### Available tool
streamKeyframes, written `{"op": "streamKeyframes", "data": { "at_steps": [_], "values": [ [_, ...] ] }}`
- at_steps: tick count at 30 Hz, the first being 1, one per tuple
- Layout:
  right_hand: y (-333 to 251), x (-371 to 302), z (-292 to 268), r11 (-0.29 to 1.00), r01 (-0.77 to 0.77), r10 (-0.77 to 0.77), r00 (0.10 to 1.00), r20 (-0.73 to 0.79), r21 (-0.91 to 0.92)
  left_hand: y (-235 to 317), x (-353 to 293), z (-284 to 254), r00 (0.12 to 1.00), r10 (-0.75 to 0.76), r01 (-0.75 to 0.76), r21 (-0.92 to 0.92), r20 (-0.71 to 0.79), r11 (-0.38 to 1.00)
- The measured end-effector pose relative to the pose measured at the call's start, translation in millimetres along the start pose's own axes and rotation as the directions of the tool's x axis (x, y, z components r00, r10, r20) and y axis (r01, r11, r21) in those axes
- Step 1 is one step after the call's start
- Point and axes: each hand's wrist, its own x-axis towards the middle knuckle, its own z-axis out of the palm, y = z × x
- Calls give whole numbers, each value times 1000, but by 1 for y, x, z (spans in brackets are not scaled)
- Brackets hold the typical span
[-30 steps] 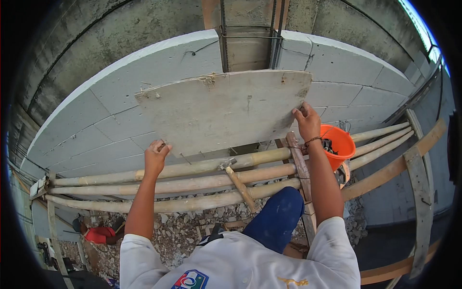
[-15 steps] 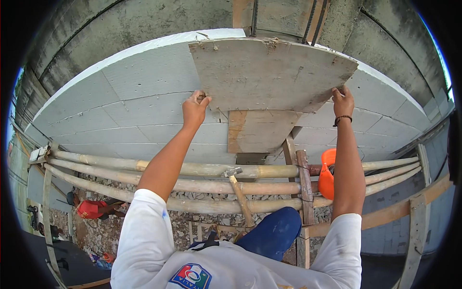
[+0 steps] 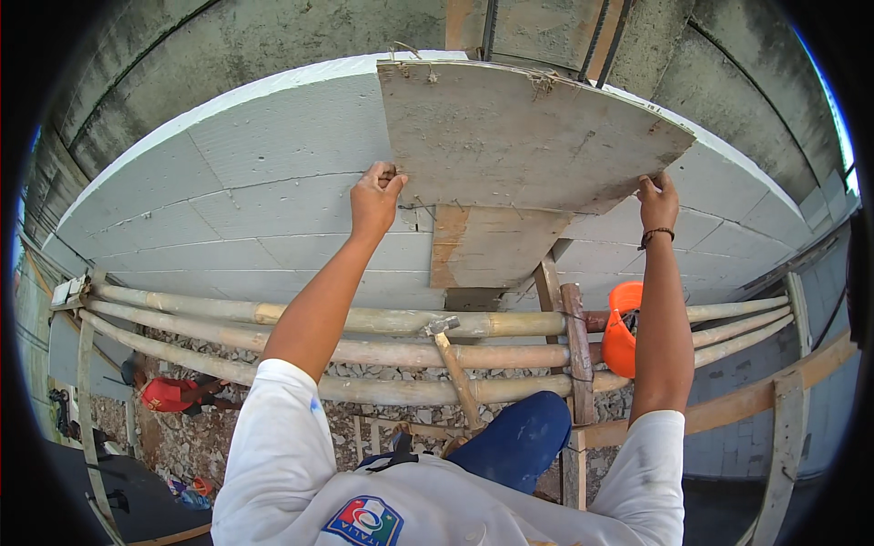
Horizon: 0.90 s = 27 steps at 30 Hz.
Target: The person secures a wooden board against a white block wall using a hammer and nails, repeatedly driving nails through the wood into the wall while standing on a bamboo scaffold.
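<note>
Grey-brown board (image 3: 528, 136) stands before the pale block wall (image 3: 282, 136), covering the top of the lower panel (image 3: 501, 246). The left hand (image 3: 374, 200) pinches its lower left edge, the right hand (image 3: 658, 205) its lower right corner; some fingertips are hidden. The right forearm cuts off the orange bucket (image 3: 622, 348), its contents unclear. Since half a second ago, the board has shifted slightly up and rightward.
</note>
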Motion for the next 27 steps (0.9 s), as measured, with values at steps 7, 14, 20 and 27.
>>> {"op": "streamKeyframes", "data": {
  "at_steps": [7, 14, 20, 27],
  "values": [
    [-3, -6, -1, 998, -52, 46, 991, 122, 41, -3, -2, 2, 1000, 1, -1, 4, 24, 1000],
    [-2, 0, 3, 995, -87, 79, 987, 138, 47, 3, 4, 6, 1000, 3, -3, -6, 7, 1000],
    [-17, -3, 18, 996, -76, 81, 991, 109, -54, -4, 7, 8, 995, 81, -87, 140, 50, 986],
    [-49, -12, 20, 997, -55, 58, 996, 61, -53, -1, 4, 10, 991, 125, -131, 201, 43, 971]
  ]
}}
